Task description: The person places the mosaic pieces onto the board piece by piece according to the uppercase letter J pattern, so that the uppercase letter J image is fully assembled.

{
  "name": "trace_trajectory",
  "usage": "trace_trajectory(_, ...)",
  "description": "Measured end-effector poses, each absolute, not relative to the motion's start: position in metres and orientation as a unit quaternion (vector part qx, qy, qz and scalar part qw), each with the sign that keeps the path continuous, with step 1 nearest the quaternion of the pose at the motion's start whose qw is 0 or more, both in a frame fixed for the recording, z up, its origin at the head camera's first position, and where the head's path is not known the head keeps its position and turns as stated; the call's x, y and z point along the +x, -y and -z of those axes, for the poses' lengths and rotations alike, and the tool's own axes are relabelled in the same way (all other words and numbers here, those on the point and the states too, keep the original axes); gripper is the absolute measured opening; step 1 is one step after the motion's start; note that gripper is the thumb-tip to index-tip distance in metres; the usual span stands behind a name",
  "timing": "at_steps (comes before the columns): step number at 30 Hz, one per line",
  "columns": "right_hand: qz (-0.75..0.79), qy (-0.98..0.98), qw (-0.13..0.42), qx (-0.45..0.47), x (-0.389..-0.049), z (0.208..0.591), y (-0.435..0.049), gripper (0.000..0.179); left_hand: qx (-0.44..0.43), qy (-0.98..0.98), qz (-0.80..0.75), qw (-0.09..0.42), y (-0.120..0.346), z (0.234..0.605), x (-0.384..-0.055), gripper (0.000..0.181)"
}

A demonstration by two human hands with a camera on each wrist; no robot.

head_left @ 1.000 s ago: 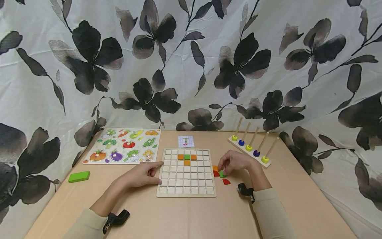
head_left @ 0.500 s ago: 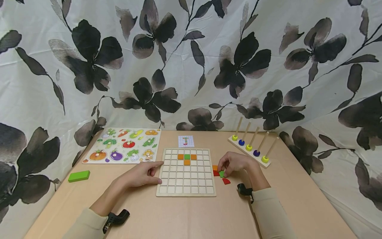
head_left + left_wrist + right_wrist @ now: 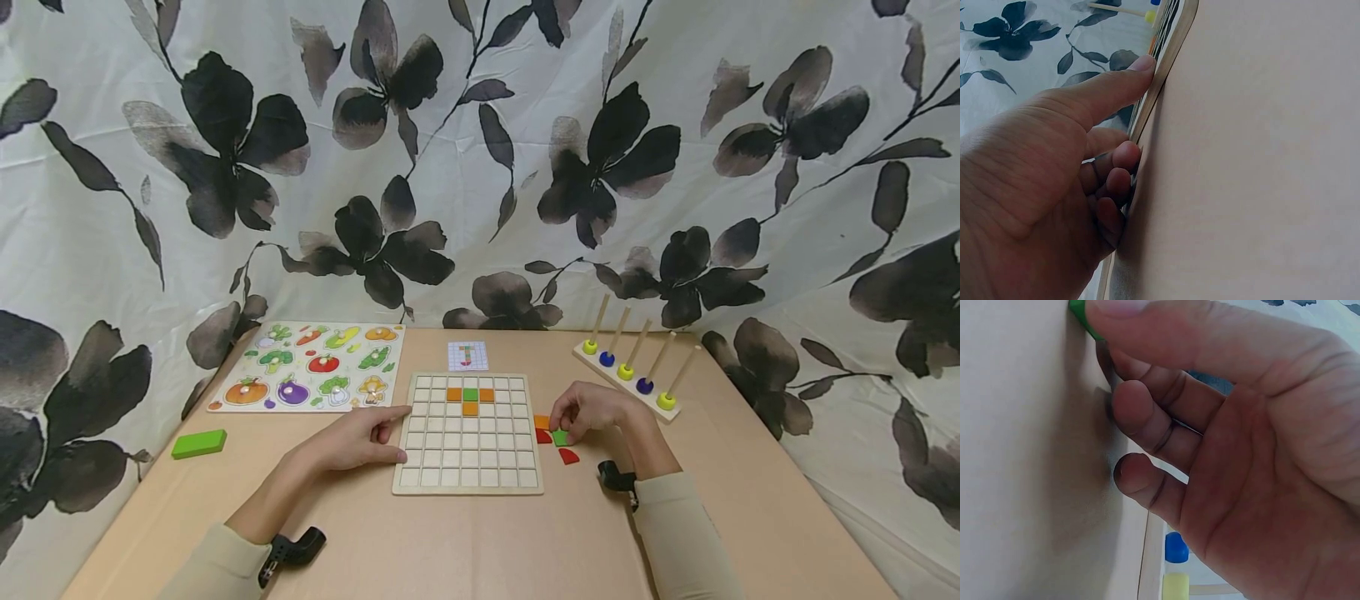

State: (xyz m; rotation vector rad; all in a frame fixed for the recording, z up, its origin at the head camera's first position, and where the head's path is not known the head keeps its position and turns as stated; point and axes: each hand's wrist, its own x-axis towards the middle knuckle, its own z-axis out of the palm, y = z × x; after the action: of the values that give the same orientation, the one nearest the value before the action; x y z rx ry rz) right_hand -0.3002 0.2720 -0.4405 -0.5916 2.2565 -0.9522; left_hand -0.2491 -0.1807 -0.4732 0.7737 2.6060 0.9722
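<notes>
A white cloth with dark flowers [image 3: 450, 183] hangs beyond the far edge of a pale wooden tabletop [image 3: 480, 542]. On it, near the far left corner, lies a vegetable picture board [image 3: 309, 379]. About midway between the left and right edges is a wooden grid board [image 3: 472, 450], its slightly longer axis running toward the far edge. A peg rack [image 3: 635, 382] with yellow and blue rings slants near the far right corner.

The left hand [image 3: 348, 442] touches the grid board's left side, thumb and index finger spread wide, the other fingers loosely bent. The right hand [image 3: 596, 408] is narrow, thumb and index finger pinching a green tile [image 3: 559, 437]; whether the tile is off the tabletop, I cannot tell.

A green block [image 3: 198, 444] sits near the left edge. A grid-printed card [image 3: 467, 356] lies between the grid board and the far edge.

In the grid board, orange tiles [image 3: 454, 394] flank a green square [image 3: 470, 394], with another orange one on its near side.

The key relation, I judge: the pinched tile is just right of the grid board, whose cells lie leftward from the right hand, the nearer one to the loose pieces. Beside that tile are an orange piece [image 3: 542, 422] and two red pieces [image 3: 569, 457], one toward the near edge.
</notes>
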Motion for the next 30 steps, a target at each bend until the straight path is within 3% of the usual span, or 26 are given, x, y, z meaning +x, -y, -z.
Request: trace_trajectory(30,0.330,-0.862,0.296,-0.247,-0.297,0.438,-0.262,0.018,0.268,-0.897,-0.331,0.122,0.180,0.473,-0.248,0.082)
